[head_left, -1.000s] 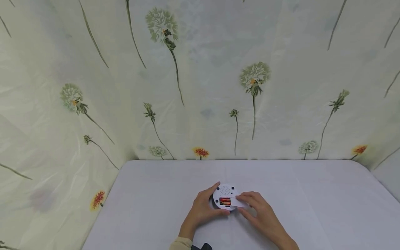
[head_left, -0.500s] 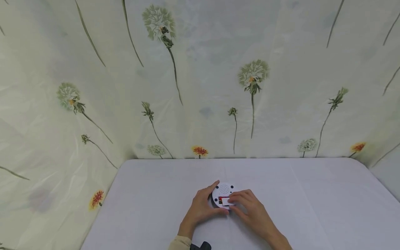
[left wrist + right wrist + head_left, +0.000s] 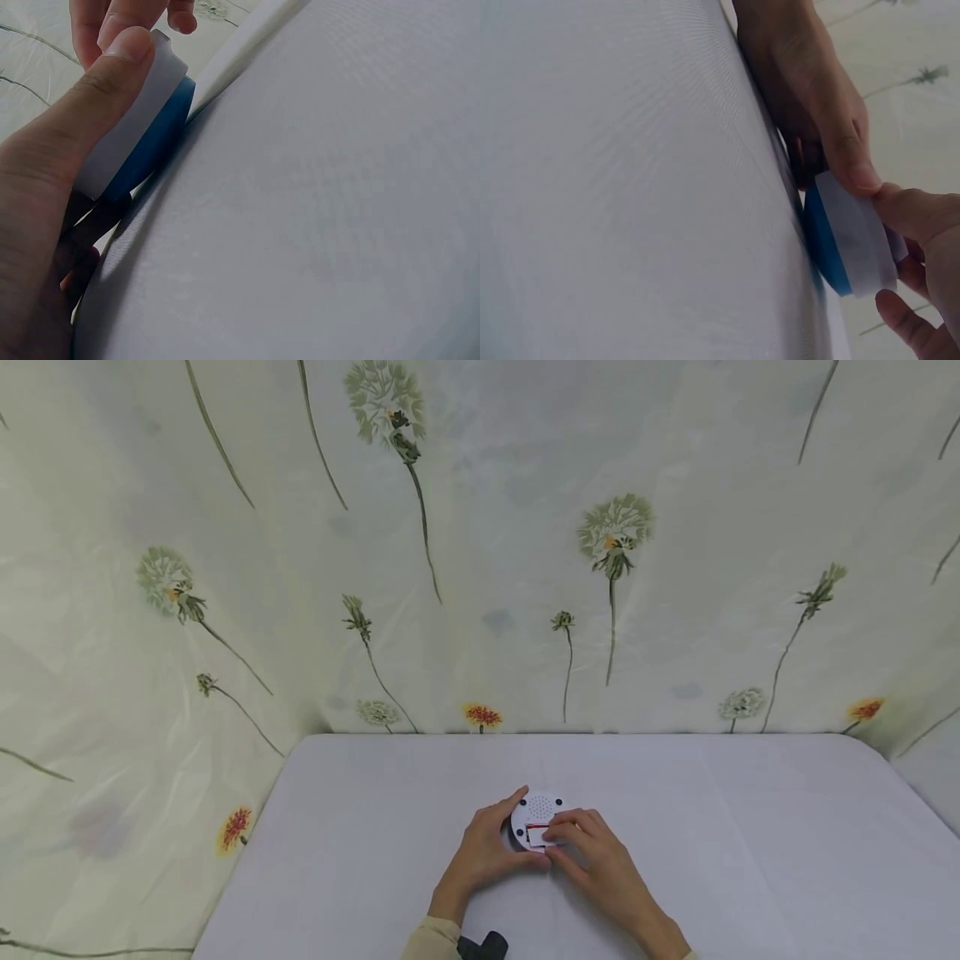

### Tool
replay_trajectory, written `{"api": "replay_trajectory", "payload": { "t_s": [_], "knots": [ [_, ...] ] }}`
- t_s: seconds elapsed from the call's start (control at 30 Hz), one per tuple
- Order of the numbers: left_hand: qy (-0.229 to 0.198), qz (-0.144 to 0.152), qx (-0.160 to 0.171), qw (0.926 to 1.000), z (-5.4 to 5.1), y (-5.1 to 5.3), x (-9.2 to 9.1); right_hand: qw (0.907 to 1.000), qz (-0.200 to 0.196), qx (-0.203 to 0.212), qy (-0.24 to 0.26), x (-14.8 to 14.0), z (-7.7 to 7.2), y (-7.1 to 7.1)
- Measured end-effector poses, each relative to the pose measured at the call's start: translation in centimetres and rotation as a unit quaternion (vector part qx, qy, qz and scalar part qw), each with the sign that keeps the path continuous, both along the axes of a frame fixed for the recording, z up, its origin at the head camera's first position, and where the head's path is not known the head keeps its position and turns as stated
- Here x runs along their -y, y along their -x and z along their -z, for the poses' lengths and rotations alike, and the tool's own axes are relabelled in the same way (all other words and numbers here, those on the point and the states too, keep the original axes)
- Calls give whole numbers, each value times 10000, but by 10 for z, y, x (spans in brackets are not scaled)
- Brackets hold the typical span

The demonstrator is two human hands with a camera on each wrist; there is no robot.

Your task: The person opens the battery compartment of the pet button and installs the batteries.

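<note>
A small round device (image 3: 540, 805) lies underside up on the table, with a ring of speaker holes and dark feet on its white face. Its blue lower part (image 3: 159, 135) shows in the left wrist view. My left hand (image 3: 483, 849) grips the device's rim between thumb and fingers from the left. From the right, my right hand (image 3: 603, 864) holds a white battery cover (image 3: 537, 836) over the battery compartment. A thin red strip of the batteries (image 3: 537, 826) shows above the cover; the rest is hidden. In the right wrist view, the right thumb touches near the left thumb.
A white cloth covers the table (image 3: 375, 810). Behind and to the left hangs a pale curtain (image 3: 495, 568) printed with dandelions. A black object (image 3: 483, 946) sits by my left wrist at the bottom edge of the head view.
My right hand has moved left, sliding the battery cover over the compartment, so the batteries are now mostly covered. The left hand keeps its grip on the device.
</note>
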State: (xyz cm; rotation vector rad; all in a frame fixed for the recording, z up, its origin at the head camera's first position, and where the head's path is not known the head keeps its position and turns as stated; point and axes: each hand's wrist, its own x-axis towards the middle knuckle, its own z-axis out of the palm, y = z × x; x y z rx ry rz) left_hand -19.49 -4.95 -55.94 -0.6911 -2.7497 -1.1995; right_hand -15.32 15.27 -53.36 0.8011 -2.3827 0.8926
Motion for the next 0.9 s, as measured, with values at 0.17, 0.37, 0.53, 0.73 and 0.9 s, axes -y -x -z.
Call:
{"api": "replay_trajectory", "payload": {
  "t_s": [0.17,0.37,0.53,0.73,0.9],
  "knots": [
    [-30,0,16,10000,-3,1,0,9999,-16,-42,158,1,0,2],
    [-59,-9,-7,10000,-5,1,0,9994,8,133,310,5,2,4],
    [-139,22,-5,9999,-7,-1,-1,9986,-3,179,491,8,2,4],
    [-139,-20,95,9999,-8,-1,-2,9986,148,268,427,8,2,4],
    [-156,-76,153,9997,-5,-2,-2,9984,190,140,509,8,4,3]
  ]
}}
